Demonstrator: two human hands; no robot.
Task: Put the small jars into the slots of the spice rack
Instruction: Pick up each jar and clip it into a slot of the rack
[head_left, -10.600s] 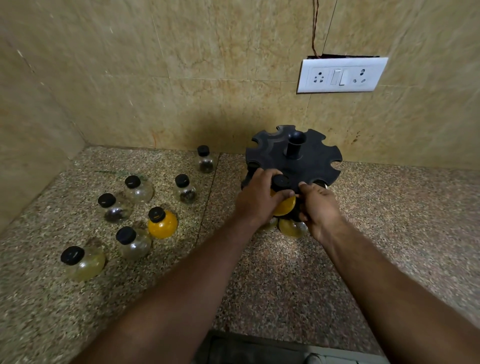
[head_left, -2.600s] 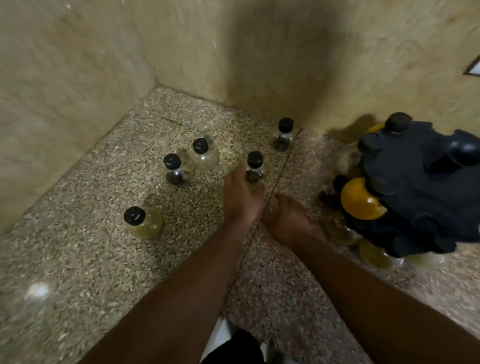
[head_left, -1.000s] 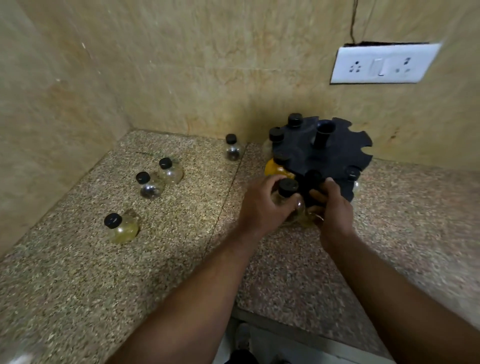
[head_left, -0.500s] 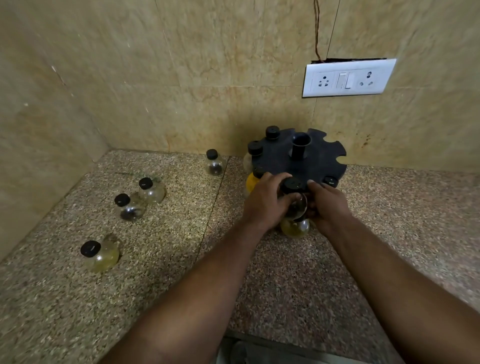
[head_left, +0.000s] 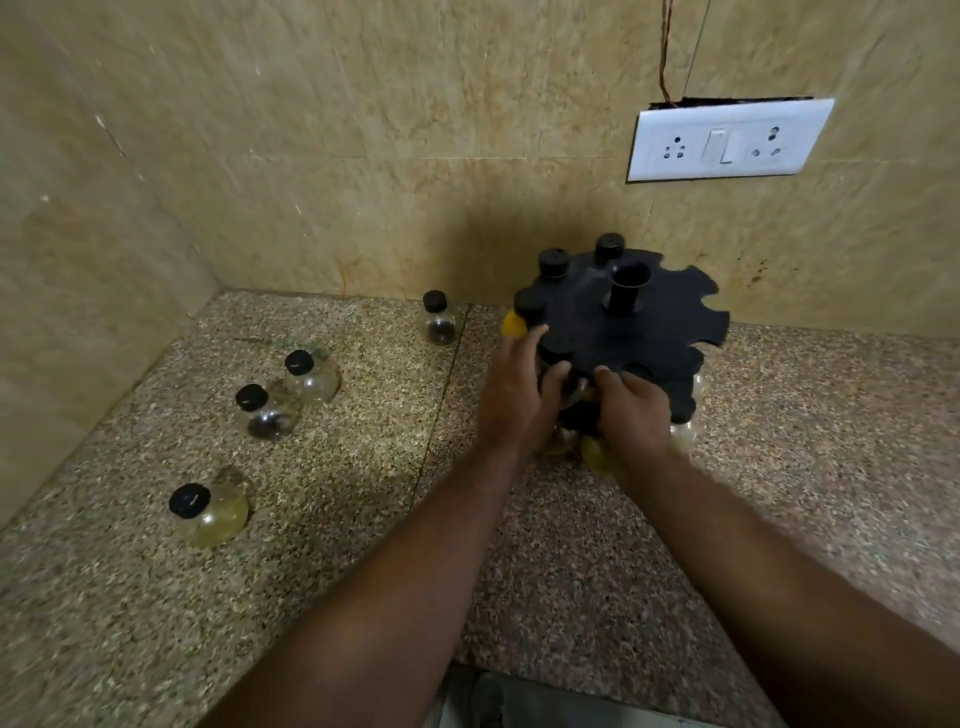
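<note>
1. The spice rack (head_left: 649, 332), a black round carousel with a notched top disc and a central post, stands on the granite counter (head_left: 311, 597) near its back edge, right of the seam.
2. The left hand (head_left: 517, 400) is laid against the rack's near-left rim. Its fingers (head_left: 537, 338) reach up beside a seated cap and the thumb is turned inward. A small jar (head_left: 571, 392) is judged to be pinched there, though little of it is shown.
3. The right hand (head_left: 636, 410) is shown with fingers curled, touching the rack's near rim. Whether rack or jar is gripped cannot be told.
4. Key relation: the small jar lies between the two hands, at a slot on the near rim. Its long axis is taken to be upright, neck uppermost. The slot is judged to lie just beyond the fingertips, away from the person, with the left hand nearer. The neck would need sliding sideways into the notch.
5. Jar appearance: bulbous clear glass, narrow neck, black cap. Three seated caps (head_left: 553, 262) stand above the disc at its far-left rim. A yellow-filled jar (head_left: 513, 325) hangs beneath one.
6. Loose, upright jars on the counter:
   - A dark-filled jar (head_left: 439, 325) stands near the back edge, just left of the rack.
   - A clear jar (head_left: 311, 371) and a second dark-filled jar (head_left: 262, 415) stand just beside each other towards the left edge.
   - A pale-yellow jar (head_left: 208, 512) stands nearer the front-left corner.
7. A socket plate (head_left: 727, 140) is fixed to the wall above the rack.
</note>
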